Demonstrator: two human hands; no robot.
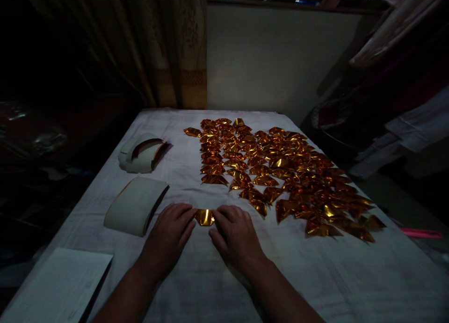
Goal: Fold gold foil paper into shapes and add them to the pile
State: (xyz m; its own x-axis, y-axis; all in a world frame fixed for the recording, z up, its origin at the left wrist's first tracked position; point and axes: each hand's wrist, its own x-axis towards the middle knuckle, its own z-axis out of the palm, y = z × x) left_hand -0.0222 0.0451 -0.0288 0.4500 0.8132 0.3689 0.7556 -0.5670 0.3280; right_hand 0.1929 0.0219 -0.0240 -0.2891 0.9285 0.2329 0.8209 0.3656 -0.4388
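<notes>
Both palms down on the white-covered counter (315, 276). Left hand (170, 237) and right hand (234, 234) angled inward, fingers together, tips pressing the two ends of a small gold foil piece (205, 216). Beyond, many folded foil pieces (280, 173); at left, curved card stacks (136, 206).

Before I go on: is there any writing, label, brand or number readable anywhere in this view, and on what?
None can be read.
White sheet at the near left: faint marks, too dim and small to read.
Gold foil pieces, curved cards and cloth: no text visible.
</notes>
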